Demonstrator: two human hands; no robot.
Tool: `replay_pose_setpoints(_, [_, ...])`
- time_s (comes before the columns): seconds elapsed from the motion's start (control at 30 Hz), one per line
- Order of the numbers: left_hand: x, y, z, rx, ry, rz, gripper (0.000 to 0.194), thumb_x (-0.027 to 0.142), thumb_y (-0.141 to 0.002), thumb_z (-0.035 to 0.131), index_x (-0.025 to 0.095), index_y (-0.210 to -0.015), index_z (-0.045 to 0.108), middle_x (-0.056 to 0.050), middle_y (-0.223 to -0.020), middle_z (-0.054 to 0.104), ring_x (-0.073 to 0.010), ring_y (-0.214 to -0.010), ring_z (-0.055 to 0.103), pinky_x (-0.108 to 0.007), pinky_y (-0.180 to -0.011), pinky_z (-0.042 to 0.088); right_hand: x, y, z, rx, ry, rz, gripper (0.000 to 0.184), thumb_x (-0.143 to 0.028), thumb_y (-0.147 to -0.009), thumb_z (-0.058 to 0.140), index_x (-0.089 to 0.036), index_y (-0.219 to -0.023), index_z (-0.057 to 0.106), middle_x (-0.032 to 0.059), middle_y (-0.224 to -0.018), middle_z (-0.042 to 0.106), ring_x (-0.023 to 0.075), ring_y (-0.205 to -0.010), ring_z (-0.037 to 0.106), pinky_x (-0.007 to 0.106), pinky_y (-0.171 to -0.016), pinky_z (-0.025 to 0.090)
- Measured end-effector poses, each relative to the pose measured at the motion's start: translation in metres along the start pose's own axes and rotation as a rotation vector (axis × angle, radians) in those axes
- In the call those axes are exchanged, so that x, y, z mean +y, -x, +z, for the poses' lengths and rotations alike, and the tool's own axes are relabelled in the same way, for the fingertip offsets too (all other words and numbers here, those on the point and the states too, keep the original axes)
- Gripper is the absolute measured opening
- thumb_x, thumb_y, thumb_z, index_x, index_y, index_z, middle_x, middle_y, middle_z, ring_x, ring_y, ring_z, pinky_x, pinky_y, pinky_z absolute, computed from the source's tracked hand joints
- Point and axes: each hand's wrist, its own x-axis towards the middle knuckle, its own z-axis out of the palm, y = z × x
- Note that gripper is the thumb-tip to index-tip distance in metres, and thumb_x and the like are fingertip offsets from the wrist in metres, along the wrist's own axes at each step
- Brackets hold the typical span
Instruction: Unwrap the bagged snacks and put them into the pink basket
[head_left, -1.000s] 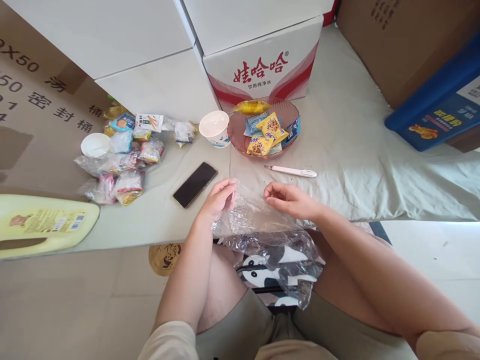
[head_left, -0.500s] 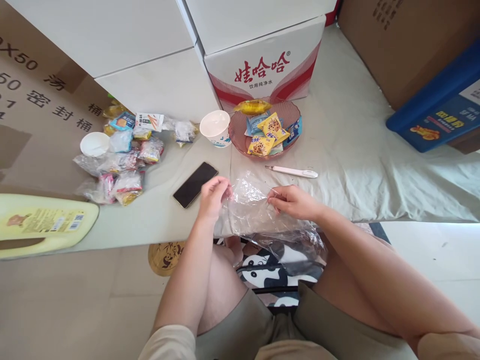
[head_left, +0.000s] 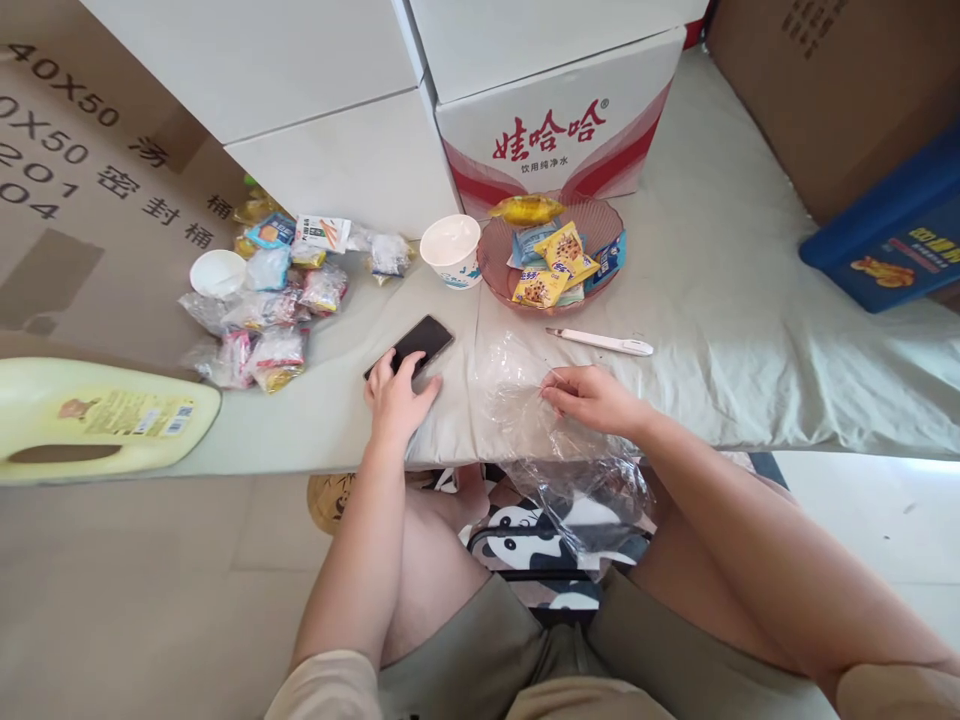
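Note:
My right hand (head_left: 592, 398) pinches the top edge of a clear plastic bag (head_left: 559, 450) that lies over the table's front edge and hangs down toward my lap. Spread flat on the grey cloth, my left hand (head_left: 395, 398) holds nothing, and its fingertips touch the near end of a black phone (head_left: 418, 343). A white pen-like tool (head_left: 600, 343) lies just beyond my right hand. Behind it a pink ribbed bowl (head_left: 499, 288) holds yellow and blue snack packets.
A white paper cup (head_left: 451, 250) stands left of the bowl. A heap of small wrapped snacks (head_left: 259, 300) and a white lid lie at the left. A yellow jug (head_left: 97, 420) lies at the far left. Cardboard boxes (head_left: 559, 120) stand behind; a blue box (head_left: 892, 235) is at the right.
My left hand let go of the plastic bag and moved left onto the cloth, touching the phone. The right hand keeps hold of the bag. The view shifted slightly.

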Motion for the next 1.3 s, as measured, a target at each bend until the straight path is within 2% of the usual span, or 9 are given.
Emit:
replay_pose_setpoints(0.47, [-0.001,-0.019,0.001,-0.042,0.020,0.008,0.037,0.038,-0.093,0.049,0.030,-0.127,0.063,-0.014,-0.158,0.040,-0.0419,-0.139,0.036,-0.064,-0.105,0.035,0.003,0.004,-0.001,0.042,0.014,-0.045,0.026,-0.036,-0.088,0.048,-0.021,-0.070,0.058,-0.0011,-0.063,0.062,0.0117,-0.056,0.048,0.028,-0.060,0.037])
replay_pose_setpoints(0.53, [0.001,-0.021,0.003,0.039,0.046,0.006,0.037,0.036,-0.093,0.051,0.029,-0.127,0.063,-0.015,-0.157,0.040,-0.0419,-0.139,0.037,-0.065,-0.106,0.034,0.003,0.003,-0.001,0.044,0.016,-0.055,0.026,-0.035,-0.088,0.048,-0.021,-0.069,0.058,-0.0013,-0.062,0.061,0.0116,-0.056,0.048,0.028,-0.060,0.037])
replay_pose_setpoints(0.63, [0.010,-0.019,0.007,0.308,0.195,0.043,0.034,0.031,-0.089,0.054,0.023,-0.121,0.065,-0.018,-0.148,0.048,-0.0375,-0.140,0.038,-0.059,-0.111,0.033,0.002,0.004,-0.001,0.060,0.013,-0.067,0.025,-0.034,-0.088,0.048,-0.020,-0.068,0.057,-0.0013,-0.062,0.061,0.0119,-0.057,0.048,0.028,-0.060,0.037])
replay_pose_setpoints(0.73, [0.028,-0.004,0.014,0.461,0.536,0.166,0.022,0.031,-0.089,0.052,0.017,-0.099,0.066,-0.016,-0.116,0.065,-0.0282,-0.118,0.057,-0.047,-0.105,0.044,0.001,0.005,-0.002,0.084,-0.016,-0.070,0.024,-0.034,-0.088,0.048,-0.020,-0.071,0.058,-0.0010,-0.062,0.062,0.0125,-0.058,0.051,0.028,-0.060,0.039])
replay_pose_setpoints(0.83, [0.052,0.017,0.027,0.170,0.959,0.203,0.028,0.043,-0.089,0.053,0.018,-0.095,0.064,-0.012,-0.100,0.068,-0.0240,-0.101,0.066,-0.042,-0.096,0.051,0.002,0.005,-0.002,0.138,-0.095,-0.035,0.021,-0.036,-0.089,0.050,-0.020,-0.080,0.059,-0.0003,-0.067,0.066,0.0123,-0.055,0.054,0.027,-0.057,0.041])
replay_pose_setpoints(1.0, [0.089,0.027,0.045,-0.350,1.413,0.007,0.069,0.053,-0.073,0.073,0.024,-0.132,0.051,-0.016,-0.157,0.040,-0.0302,-0.147,0.038,-0.044,-0.115,0.038,0.003,0.002,0.001,0.289,-0.279,-0.079,0.024,-0.041,-0.091,0.051,-0.020,-0.088,0.060,0.0048,-0.095,0.073,0.0102,-0.053,0.060,0.027,-0.057,0.047])
replay_pose_setpoints(1.07, [0.097,0.023,0.046,-0.400,1.482,-0.058,0.078,0.052,-0.071,0.076,0.025,-0.138,0.045,-0.014,-0.164,0.028,-0.0298,-0.153,0.025,-0.044,-0.119,0.032,0.002,0.002,0.002,0.320,-0.346,-0.127,0.026,-0.045,-0.092,0.052,-0.020,-0.089,0.060,0.0068,-0.106,0.073,0.0104,-0.054,0.063,0.028,-0.056,0.048])
replay_pose_setpoints(1.2, [0.102,0.017,0.042,-0.278,1.569,-0.051,0.087,0.049,-0.066,0.082,0.028,-0.141,0.044,-0.008,-0.167,0.024,-0.0268,-0.157,0.013,-0.040,-0.123,0.023,-0.003,0.008,0.004,0.324,-0.504,-0.215,0.031,-0.053,-0.091,0.055,-0.022,-0.089,0.057,0.0086,-0.125,0.069,0.0111,-0.056,0.066,0.029,-0.053,0.048])
replay_pose_setpoints(1.3, [0.100,0.019,0.035,-0.627,1.649,-0.003,0.078,0.050,-0.062,0.085,0.024,-0.130,0.056,-0.013,-0.153,0.049,-0.0317,-0.147,0.038,-0.044,-0.115,0.038,-0.006,0.012,0.004,0.342,-0.546,-0.195,0.034,-0.057,-0.089,0.057,-0.023,-0.088,0.057,0.0079,-0.124,0.069,0.0120,-0.057,0.064,0.032,-0.055,0.050])
